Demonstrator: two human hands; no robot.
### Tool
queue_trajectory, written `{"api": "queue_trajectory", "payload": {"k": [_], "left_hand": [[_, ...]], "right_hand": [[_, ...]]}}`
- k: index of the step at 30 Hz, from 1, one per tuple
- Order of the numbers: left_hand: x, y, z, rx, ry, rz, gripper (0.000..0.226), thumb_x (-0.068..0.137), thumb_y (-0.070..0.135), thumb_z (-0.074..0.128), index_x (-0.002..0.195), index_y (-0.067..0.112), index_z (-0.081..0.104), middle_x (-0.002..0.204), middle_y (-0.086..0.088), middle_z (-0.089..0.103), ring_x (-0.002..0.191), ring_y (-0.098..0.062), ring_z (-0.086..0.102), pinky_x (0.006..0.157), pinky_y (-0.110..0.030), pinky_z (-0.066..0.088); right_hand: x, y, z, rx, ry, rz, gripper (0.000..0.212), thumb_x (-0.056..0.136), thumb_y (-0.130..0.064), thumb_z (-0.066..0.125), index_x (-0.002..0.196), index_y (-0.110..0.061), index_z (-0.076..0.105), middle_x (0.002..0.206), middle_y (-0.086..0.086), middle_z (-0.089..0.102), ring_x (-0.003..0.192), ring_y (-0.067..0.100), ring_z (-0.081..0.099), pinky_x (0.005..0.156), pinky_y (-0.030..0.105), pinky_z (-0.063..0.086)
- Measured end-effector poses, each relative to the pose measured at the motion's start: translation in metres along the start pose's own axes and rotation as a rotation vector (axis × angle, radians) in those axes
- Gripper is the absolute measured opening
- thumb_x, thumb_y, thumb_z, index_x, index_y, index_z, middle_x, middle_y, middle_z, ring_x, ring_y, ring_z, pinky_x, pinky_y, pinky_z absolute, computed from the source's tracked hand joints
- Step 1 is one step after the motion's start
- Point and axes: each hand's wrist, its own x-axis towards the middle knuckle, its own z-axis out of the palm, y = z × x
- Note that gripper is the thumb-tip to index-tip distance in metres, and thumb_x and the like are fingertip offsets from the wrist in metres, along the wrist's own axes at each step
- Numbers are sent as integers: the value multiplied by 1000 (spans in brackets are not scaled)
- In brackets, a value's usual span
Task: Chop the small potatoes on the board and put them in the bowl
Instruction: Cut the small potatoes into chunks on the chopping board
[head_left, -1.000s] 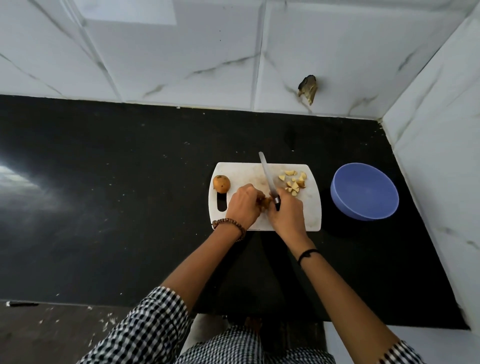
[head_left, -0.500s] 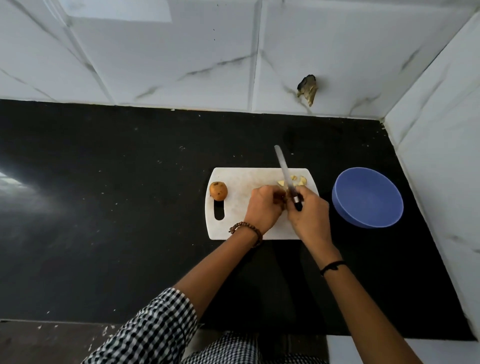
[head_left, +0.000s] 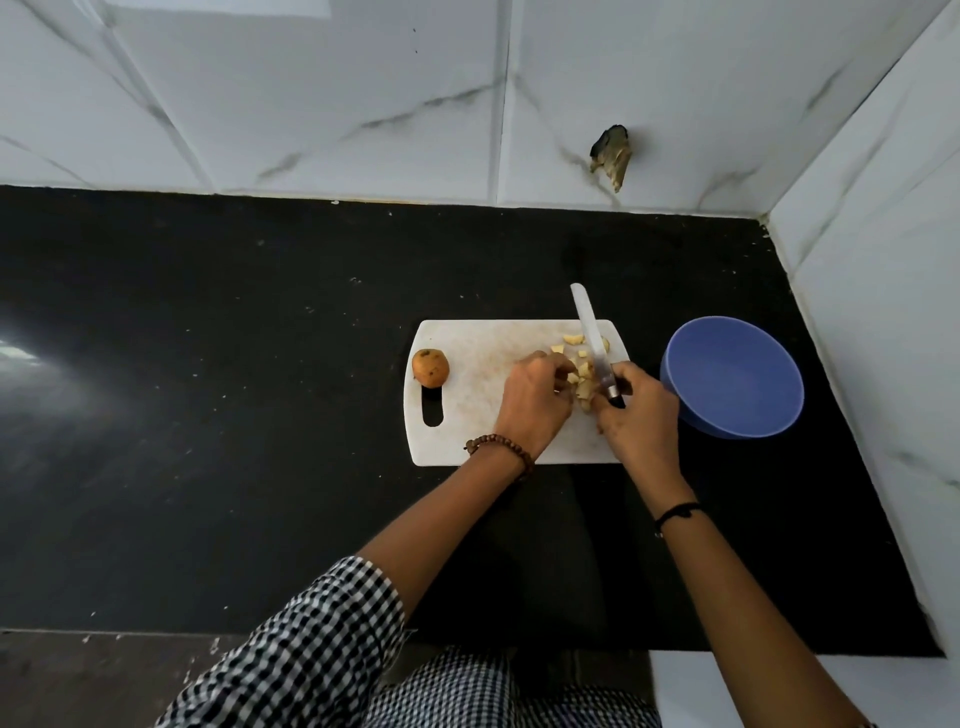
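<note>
A white cutting board (head_left: 478, 405) lies on the black counter. One whole small potato (head_left: 430, 368) sits at its left end, above the handle slot. Pale chopped potato pieces (head_left: 577, 364) are heaped at the board's right side. My right hand (head_left: 639, 415) grips the knife (head_left: 592, 338) by its dark handle, the blade pointing away over the pieces. My left hand (head_left: 535, 400) has its fingers curled against the pieces just left of the blade; what it holds is hidden. A blue bowl (head_left: 733, 376) stands right of the board, with nothing visible inside.
The black counter (head_left: 208, 389) runs wide to the left and ends at white marble tile walls at the back and right. A broken hole (head_left: 610, 156) marks the back wall. The counter's front edge is near my checked sleeve (head_left: 311, 649).
The knife and both hands have shifted right across the board toward the heap of pieces. More chopped pieces show between my hands. The whole potato has stayed put.
</note>
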Motion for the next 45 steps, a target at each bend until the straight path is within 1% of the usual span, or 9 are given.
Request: {"api": "queue_trajectory", "payload": {"k": [4,12,17,19,22,27,32,41,45], "left_hand": [[0,2,-5,0,1,29,22,77,0,72,99,7,70,96,-7,66,83,-14,65,73,-28,58],[-7,-1,-22,9,9,38,27,80,0,68,105,7,69,99,-6,66,83,-13,65,76,-23,56],[-11,-17,-51,63,48,-14,27,81,0,66,105,10,69,102,-4,66,85,-10,64,79,-22,55],[-15,-24,-63,141,64,-21,25,83,5,67,106,14,70,101,1,66,88,-8,62,81,-17,49],[-21,-35,-82,368,140,-10,24,85,13,67,108,20,68,101,5,65,96,-11,55,83,-22,44],[-25,-56,-103,611,192,-135,47,84,31,67,129,24,52,128,2,49,115,-18,42,89,-31,38],[-24,-69,-111,423,109,-273,49,85,39,67,126,19,51,121,0,52,112,-17,47,80,-31,46],[-25,-70,-107,176,165,-128,53,71,37,81,117,19,61,102,2,61,89,-14,58,76,-31,52],[-28,-56,-95,81,90,-110,59,68,31,84,120,19,60,110,4,62,94,-9,59,80,-25,53]], "right_hand": [[-1,-5,-1,-6,20,-18,19,89,-16,72,107,-14,66,95,-5,62,86,8,59,77,23,52],[-2,-27,11,-44,-42,-76,25,89,-10,71,112,-17,67,94,-10,61,88,12,65,80,38,61],[-3,-47,31,-43,-91,-139,19,90,-9,70,108,-14,67,90,-8,59,84,10,61,75,21,55],[-3,-54,41,-50,-113,-161,16,90,-10,69,105,-16,67,88,-9,59,82,8,59,67,10,44],[-3,-64,58,-42,-164,-150,9,91,-14,69,92,-20,64,76,-10,58,69,4,55,57,10,36],[-1,-76,84,53,-264,-108,10,91,-19,70,84,-20,64,73,-6,63,65,11,62,57,23,55],[1,-82,99,71,-340,-84,12,92,-22,70,87,-13,65,72,-4,61,58,9,59,50,20,54],[2,-68,87,132,-310,-10,8,92,-25,71,91,-21,64,80,-1,65,67,14,65,52,21,56],[-6,-47,67,131,-266,13,7,92,-26,70,92,-24,64,82,-2,66,68,12,66,53,19,54]]}}
